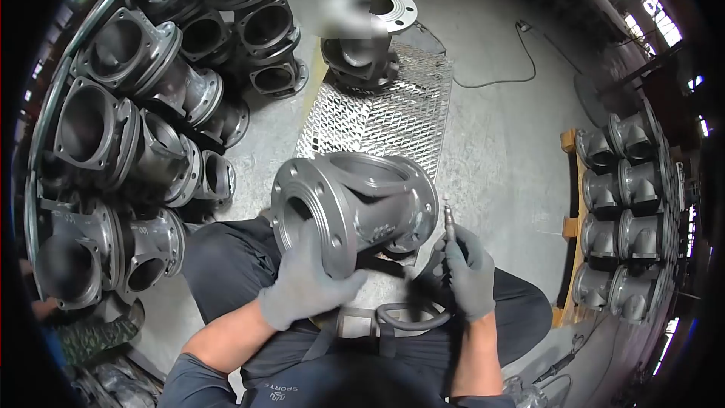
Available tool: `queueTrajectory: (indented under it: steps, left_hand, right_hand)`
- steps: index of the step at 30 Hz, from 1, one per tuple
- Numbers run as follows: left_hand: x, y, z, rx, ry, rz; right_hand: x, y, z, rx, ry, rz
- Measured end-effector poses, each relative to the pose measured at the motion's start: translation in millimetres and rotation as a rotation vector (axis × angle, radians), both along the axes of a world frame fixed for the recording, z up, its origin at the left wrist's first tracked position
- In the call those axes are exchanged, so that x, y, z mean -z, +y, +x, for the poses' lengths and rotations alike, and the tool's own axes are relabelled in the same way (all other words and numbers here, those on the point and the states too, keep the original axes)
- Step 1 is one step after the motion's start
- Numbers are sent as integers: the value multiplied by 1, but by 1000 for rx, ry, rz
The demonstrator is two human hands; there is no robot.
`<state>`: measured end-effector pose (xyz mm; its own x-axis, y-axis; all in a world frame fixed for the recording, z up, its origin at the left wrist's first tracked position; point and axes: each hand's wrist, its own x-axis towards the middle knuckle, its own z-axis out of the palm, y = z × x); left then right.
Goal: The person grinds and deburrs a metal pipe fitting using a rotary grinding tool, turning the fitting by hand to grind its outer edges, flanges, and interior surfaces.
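Note:
A grey cast-metal valve body (377,215) with round bolt-holed flanges lies on its side in front of me, one large opening facing up. My left hand (308,281), in a grey glove, grips its near-left flange, fingers inside the bore and thumb outside. To the right of the casting, my gloved right hand (470,272) is closed around a slim die grinder (451,230), its thin tip pointing up and away from me. The tip is apart from the casting. A dark hose (414,317) loops between my legs, below the casting.
Many similar castings (94,125) are stacked at left. More stand on a wooden pallet (568,227) at right. A perforated metal platform (377,117) lies ahead, bearing another casting (355,57) and a flange (396,7). A cable (502,83) crosses the floor. Part of another person (98,340) shows at lower left.

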<state>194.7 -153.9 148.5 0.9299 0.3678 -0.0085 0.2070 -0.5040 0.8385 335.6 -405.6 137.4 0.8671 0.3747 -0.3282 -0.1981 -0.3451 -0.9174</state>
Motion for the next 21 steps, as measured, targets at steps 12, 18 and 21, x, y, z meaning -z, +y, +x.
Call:
queueTrajectory:
  steps: [12, 18, 21]
  left_hand:
    - [33, -40, -50, 359, -204, 168]
    - [22, -49, -44, 401, -286, 152]
    - [46, -57, -63, 385, -287, 235]
  right_hand:
    - [13, 8, -24, 369, 157, 46]
    - [39, -14, -51, 462, -28, -16]
    - [38, -19, -51, 421, -22, -19]
